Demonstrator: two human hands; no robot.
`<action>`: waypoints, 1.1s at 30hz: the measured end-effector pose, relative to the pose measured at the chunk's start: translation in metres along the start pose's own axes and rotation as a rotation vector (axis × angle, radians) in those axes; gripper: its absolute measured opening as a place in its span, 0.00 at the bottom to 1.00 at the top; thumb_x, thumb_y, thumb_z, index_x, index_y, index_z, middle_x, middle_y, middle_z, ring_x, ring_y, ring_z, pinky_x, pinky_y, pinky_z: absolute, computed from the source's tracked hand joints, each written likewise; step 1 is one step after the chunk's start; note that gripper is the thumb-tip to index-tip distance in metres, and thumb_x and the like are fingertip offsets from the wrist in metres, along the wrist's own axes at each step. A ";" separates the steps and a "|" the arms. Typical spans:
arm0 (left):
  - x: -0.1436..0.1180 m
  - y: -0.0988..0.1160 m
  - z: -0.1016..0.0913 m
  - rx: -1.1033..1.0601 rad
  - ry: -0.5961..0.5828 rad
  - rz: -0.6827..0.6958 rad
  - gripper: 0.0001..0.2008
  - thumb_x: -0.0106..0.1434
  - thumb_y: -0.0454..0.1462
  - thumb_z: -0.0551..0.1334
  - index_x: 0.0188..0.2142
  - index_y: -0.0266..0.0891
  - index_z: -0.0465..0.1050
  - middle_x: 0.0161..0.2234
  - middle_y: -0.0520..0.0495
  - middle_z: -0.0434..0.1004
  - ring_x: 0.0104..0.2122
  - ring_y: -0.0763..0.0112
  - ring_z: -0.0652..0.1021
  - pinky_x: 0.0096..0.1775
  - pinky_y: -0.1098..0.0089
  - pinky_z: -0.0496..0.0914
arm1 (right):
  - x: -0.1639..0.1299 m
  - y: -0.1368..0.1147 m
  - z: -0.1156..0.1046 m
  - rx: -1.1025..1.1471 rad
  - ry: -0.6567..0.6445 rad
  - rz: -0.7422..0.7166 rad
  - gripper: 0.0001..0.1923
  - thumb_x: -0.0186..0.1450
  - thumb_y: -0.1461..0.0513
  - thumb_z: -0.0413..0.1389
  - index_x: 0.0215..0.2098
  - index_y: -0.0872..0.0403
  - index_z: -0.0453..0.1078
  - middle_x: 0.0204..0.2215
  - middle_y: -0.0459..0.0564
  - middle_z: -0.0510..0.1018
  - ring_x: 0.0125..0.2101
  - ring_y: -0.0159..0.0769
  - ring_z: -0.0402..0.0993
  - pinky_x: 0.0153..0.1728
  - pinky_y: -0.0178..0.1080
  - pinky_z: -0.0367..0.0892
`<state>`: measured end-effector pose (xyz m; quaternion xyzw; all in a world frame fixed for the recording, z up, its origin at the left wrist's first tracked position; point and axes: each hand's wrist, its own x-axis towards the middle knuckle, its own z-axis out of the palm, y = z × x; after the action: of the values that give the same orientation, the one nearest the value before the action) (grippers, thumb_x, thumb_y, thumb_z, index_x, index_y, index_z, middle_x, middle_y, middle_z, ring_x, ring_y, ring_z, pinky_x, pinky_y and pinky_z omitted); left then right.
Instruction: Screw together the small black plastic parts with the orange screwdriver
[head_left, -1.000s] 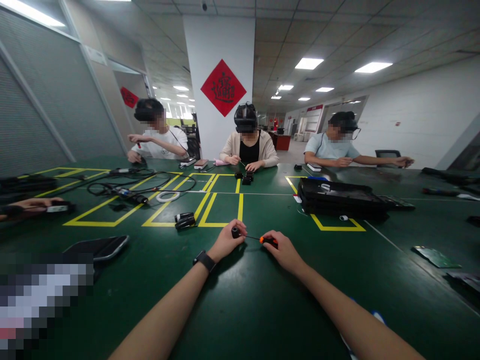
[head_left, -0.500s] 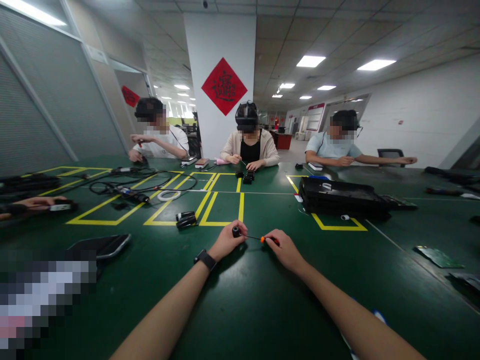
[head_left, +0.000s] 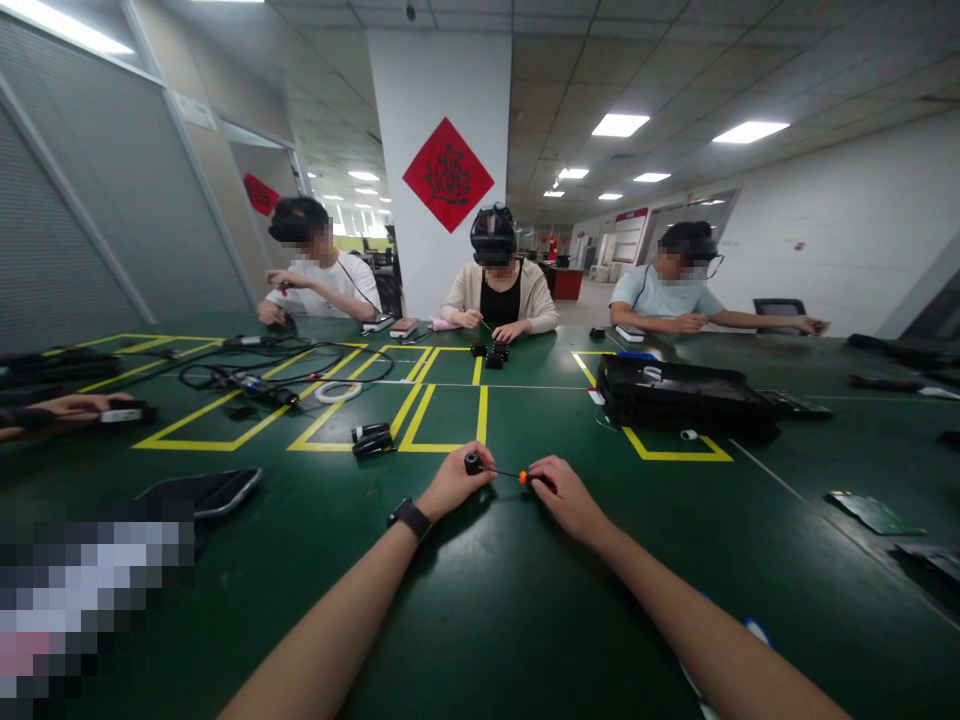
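Between my hands runs a screwdriver [head_left: 523,478] with an orange collar, a dark handle and a thin shaft. My right hand [head_left: 564,497] is closed around its handle. My left hand [head_left: 456,485], with a dark watch on the wrist, grips a small black cylindrical part [head_left: 472,463]. The shaft points left and reaches the fingers of my left hand; whether its tip sits in the black part is hidden. Both hands are just above the green table [head_left: 487,620]. A pair of black cylindrical pieces [head_left: 373,440] lies beyond my left hand.
A black case [head_left: 682,395] lies at the right, beyond my right hand. Cables [head_left: 262,380] and a white ring [head_left: 337,392] lie on the left among yellow tape outlines. Several people sit around the table. A green packet [head_left: 874,513] is at far right.
The fingers of my right hand have shifted slightly on the screwdriver handle. My left hand keeps its hold on the black part in about the same place.
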<state>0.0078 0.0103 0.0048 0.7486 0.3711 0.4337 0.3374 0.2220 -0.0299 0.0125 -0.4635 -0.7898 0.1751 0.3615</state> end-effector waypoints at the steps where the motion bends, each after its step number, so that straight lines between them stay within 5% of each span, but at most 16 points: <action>1: 0.000 0.000 0.000 0.011 0.004 0.004 0.06 0.50 0.32 0.61 0.30 0.37 0.66 0.30 0.52 0.70 0.30 0.74 0.72 0.36 0.71 0.65 | 0.000 0.000 0.000 0.004 0.009 -0.005 0.08 0.60 0.64 0.50 0.35 0.54 0.69 0.37 0.50 0.70 0.41 0.35 0.64 0.46 0.41 0.58; 33: -0.001 0.005 -0.001 0.050 0.017 -0.002 0.06 0.50 0.33 0.61 0.30 0.37 0.67 0.29 0.51 0.71 0.31 0.73 0.72 0.37 0.70 0.65 | -0.002 -0.006 -0.003 -0.028 -0.053 0.054 0.11 0.61 0.62 0.49 0.41 0.53 0.68 0.37 0.50 0.71 0.40 0.36 0.64 0.43 0.40 0.59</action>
<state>0.0078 0.0070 0.0089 0.7527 0.3854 0.4304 0.3156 0.2211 -0.0347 0.0173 -0.4849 -0.7887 0.1861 0.3290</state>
